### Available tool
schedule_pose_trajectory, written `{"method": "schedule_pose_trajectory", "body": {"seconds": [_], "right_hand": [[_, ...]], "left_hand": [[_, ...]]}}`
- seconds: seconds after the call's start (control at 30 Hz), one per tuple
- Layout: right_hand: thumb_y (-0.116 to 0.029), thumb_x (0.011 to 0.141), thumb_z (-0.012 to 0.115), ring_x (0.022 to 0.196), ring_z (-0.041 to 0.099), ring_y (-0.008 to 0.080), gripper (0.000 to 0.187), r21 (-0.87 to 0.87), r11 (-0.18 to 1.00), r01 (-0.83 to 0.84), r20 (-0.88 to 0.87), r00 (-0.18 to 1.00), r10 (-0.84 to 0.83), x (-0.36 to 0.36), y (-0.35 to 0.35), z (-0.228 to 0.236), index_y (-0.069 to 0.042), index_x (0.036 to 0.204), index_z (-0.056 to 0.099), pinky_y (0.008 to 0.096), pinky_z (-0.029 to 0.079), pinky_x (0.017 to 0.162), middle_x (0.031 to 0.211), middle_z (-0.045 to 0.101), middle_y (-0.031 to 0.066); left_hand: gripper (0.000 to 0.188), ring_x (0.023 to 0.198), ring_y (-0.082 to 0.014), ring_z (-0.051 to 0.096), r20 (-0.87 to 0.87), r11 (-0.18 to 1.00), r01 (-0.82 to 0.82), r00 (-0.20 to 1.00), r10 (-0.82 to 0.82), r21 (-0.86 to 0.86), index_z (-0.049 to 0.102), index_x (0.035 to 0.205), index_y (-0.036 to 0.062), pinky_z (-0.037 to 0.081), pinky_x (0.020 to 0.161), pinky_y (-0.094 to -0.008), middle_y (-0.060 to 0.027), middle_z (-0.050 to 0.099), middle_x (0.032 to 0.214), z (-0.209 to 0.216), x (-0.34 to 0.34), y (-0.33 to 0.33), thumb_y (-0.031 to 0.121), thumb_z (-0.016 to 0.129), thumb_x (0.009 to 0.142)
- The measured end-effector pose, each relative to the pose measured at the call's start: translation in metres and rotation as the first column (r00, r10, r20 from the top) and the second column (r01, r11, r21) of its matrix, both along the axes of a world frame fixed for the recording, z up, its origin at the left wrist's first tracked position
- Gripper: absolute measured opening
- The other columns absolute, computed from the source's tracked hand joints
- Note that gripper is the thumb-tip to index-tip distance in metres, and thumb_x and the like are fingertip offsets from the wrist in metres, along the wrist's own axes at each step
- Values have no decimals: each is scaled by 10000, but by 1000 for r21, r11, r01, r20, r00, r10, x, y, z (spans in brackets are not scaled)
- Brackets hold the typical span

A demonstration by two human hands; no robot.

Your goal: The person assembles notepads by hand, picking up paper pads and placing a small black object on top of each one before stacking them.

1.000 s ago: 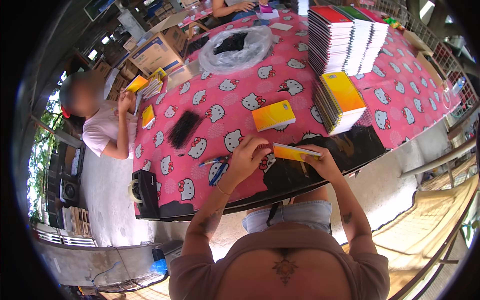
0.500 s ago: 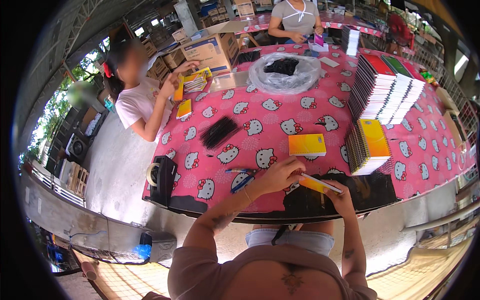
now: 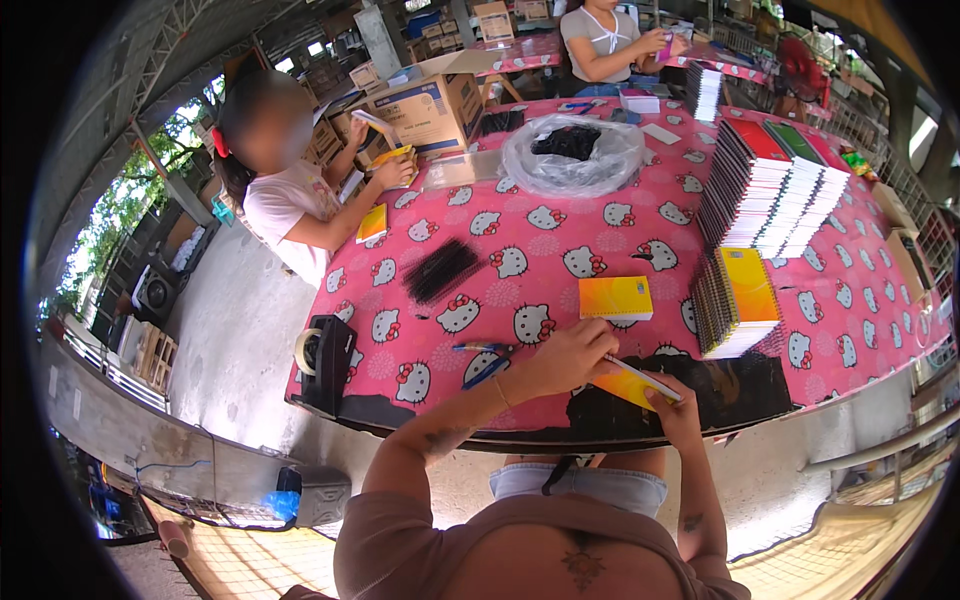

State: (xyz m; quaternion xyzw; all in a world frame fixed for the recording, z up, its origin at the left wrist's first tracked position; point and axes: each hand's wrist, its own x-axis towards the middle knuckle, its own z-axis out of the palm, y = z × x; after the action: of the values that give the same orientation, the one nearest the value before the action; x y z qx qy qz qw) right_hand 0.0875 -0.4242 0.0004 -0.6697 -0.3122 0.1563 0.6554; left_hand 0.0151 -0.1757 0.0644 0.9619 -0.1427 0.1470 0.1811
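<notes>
In front of me, over the near table edge, a yellow-orange notebook (image 3: 622, 388) is held tilted, its white page edge facing up. My right hand (image 3: 682, 408) grips its right end, thumb on the edge. My left hand (image 3: 572, 358) has its fingers pinched together at the notebook's upper left corner; anything small between the fingertips is hidden. Just beyond lies a small stack of yellow notebooks (image 3: 615, 296). Beside my left wrist rest blue-handled pliers (image 3: 487, 368). A bundle of black binding coils (image 3: 442, 270) lies farther left.
A black tape dispenser (image 3: 326, 365) stands at the left front corner. On the right rise a stack of yellow spiral notebooks (image 3: 748, 300) and taller stacks of red and green ones (image 3: 765, 185). A plastic bag (image 3: 572, 155) sits mid-table. Two people handle notebooks beyond, near a cardboard box (image 3: 425, 108).
My hands stay at the notebook, which has tipped to show more of its yellow cover. The person at left has lifted a notebook; the far person has raised a purple item and turned rightward.
</notes>
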Motion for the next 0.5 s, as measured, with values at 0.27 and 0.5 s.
{"method": "schedule_pose_trajectory", "body": {"seconds": [0.27, 0.5], "right_hand": [[-87, 978, 637, 999, 623, 121, 277, 70, 989, 131, -30, 991, -129, -10, 3, 11, 38, 1224, 655, 271, 495, 895, 1116, 700, 86], [-116, 970, 653, 976, 609, 105, 307, 115, 988, 105, -171, 982, -84, -13, -2, 26, 47, 1229, 648, 259, 491, 872, 1083, 690, 51]], "left_hand": [[841, 1488, -354, 301, 234, 945, -212, 960, 154, 251, 429, 1470, -12, 165, 1169, -636, -203, 366, 1575, -45, -24, -44, 632, 458, 931], [807, 1501, -381, 272, 274, 946, -34, 960, -59, 322, 423, 1451, -54, 164, 1156, -655, -237, 350, 1578, -59, -42, -44, 588, 455, 963]]}}
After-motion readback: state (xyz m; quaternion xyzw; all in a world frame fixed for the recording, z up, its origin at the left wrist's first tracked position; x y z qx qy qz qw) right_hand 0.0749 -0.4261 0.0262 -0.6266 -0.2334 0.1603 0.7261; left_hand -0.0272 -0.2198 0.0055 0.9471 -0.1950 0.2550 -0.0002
